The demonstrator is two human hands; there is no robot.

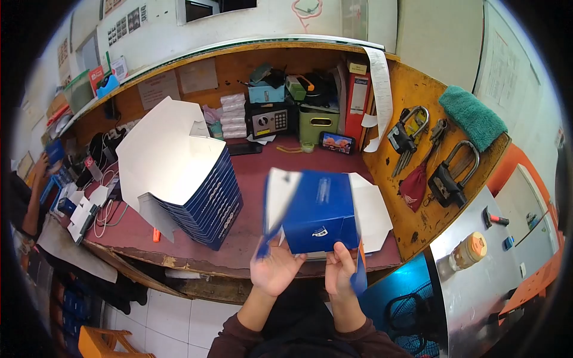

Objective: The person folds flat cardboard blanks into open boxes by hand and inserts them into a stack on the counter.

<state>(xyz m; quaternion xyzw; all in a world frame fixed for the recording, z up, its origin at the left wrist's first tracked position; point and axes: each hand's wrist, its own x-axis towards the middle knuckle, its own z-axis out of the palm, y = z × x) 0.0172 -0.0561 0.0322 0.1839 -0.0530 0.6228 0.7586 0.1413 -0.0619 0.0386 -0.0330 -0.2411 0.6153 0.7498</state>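
Just above the front edge of the desk is a blue cardboard box (325,203) with white insides, partly folded, some flaps standing out and smeared by motion. My left hand (274,268) holds its lower left side, fingers partly hidden behind a flap. At the lower right corner my right hand (341,271) grips the box, thumb against the front panel. Behind the box, flat white cardboard (373,218) lies on the desk. To the left stands a tall stack of nested blue boxes (206,206), their white flaps spread open at the top.
The dark red desk (256,179) has a chipped front edge. At its back are a small safe (270,121), a green bin (317,126) and a phone (337,142) showing a picture. Padlocks (449,176) hang on the right panel. Another person's arm (33,197) shows far left.
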